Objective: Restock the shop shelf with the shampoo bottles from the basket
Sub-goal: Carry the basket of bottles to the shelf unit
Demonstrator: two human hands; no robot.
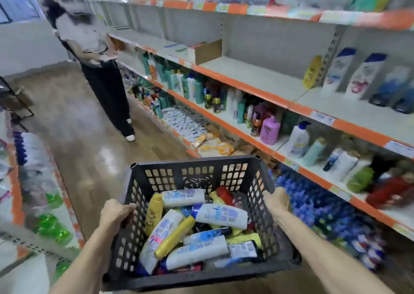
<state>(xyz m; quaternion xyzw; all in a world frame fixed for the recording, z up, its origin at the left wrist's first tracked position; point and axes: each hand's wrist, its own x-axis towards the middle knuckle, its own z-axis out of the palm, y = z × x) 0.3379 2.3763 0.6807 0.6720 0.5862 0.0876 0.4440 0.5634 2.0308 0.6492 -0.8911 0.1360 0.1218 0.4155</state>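
Between the aisle's shelves, your left hand (116, 213) and right hand (276, 200) clamp their fingers on opposite rims of the black basket (199, 170), shampoo bottles (221, 213) heaped inside.

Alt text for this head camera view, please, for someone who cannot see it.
Both hands, left and right, grip the sides of a black basket full of lying shampoo bottles in a shop aisle. On the right, a mostly bare shelf stands above stocked ones; another person stands further down.
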